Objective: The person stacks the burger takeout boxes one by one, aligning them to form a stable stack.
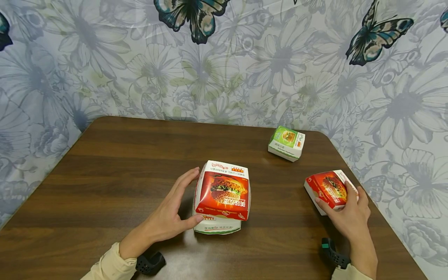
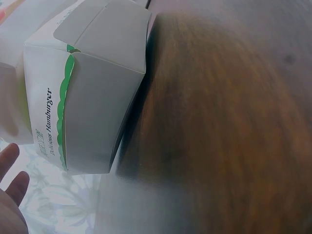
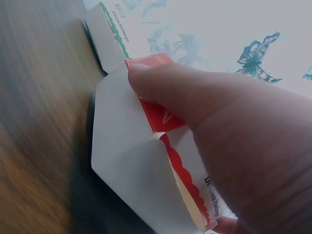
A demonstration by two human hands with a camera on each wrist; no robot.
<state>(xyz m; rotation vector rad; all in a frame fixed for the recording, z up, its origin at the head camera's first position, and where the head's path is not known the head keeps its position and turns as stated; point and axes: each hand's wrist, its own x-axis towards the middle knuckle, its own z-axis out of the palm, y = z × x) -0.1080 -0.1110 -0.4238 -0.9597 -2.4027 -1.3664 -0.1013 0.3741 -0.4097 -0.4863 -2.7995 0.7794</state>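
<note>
In the middle of the table a red-and-white hamburger box (image 1: 224, 192) sits on top of a white, green-edged hamburger box (image 1: 218, 226). My left hand (image 1: 168, 214) is beside the stack's left side, fingers fairly straight and spread. Its thumb tip overlaps the front left corner; whether it touches is unclear. Green-edged cardboard fills the upper left of the left wrist view, lettered "Delicious Hamburger" (image 2: 48, 117). Over at the right, my right hand (image 1: 351, 212) grips a second red hamburger box (image 1: 323, 190), thumb on its near left side and fingers over its right part.
A green-topped hamburger box (image 1: 287, 143) stands near the table's back right corner. The brown wooden table (image 1: 115, 175) narrows toward the back, where a butterfly-and-flower patterned cloth (image 1: 224, 77) hangs. The right-hand box lies close to the table's right edge.
</note>
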